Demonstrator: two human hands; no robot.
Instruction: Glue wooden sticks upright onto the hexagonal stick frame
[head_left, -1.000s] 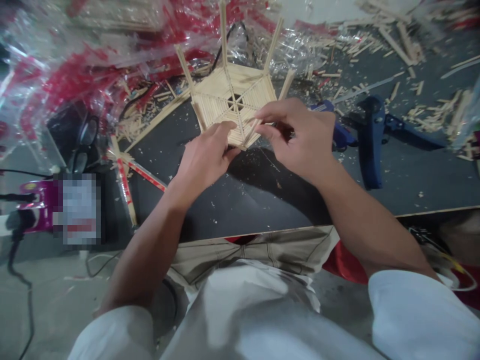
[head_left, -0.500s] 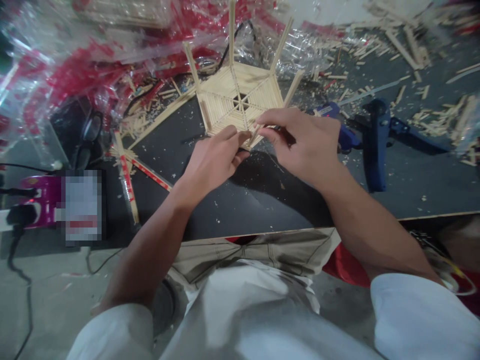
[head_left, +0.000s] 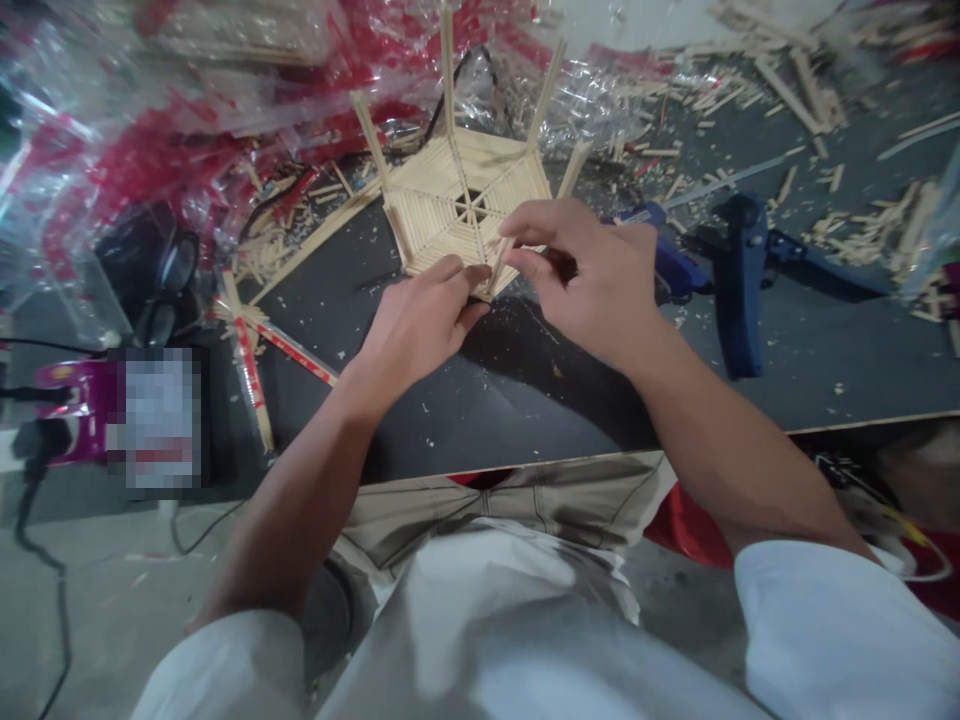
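Note:
A hexagonal frame of pale wooden sticks [head_left: 427,200], patterned like a web, lies on the dark table with several upright stick posts at its corners. My left hand [head_left: 420,315] grips its near edge between thumb and fingers. Between the thumb and forefinger of my right hand [head_left: 592,270] is a short wooden stick [head_left: 499,262], held at a slant over the near corner of the frame. The stick's lower end meets the frame close to my left fingertips. Whether it touches the frame firmly, I cannot tell.
Blue cutters [head_left: 739,285] and a blue glue gun [head_left: 671,255] lie to the right. Stick offcuts [head_left: 862,235] litter the right side. Plastic wrapping [head_left: 187,120] is heaped at the back left. Red-labelled stick packs [head_left: 251,370] and a purple power strip [head_left: 75,410] are at left.
The whole view has shifted slightly, so the frame and tools appear a little further left. My right hand has tilted the stick more upright. My left hand keeps its hold.

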